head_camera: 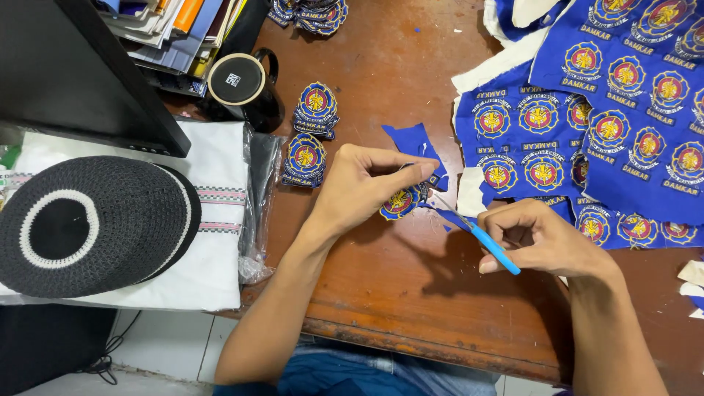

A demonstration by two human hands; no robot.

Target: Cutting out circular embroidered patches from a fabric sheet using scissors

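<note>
Fingers of left hand are pinched on embroidered patch at desk centre. Right hand is clenched on blue-handled snips; long axis runs 4-to-10 o'clock, tips pointed at 10, at the patch edge.

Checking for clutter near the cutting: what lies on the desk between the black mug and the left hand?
In the head view, two stacks of cut-out blue badges lie between the black mug and the left hand.
</note>
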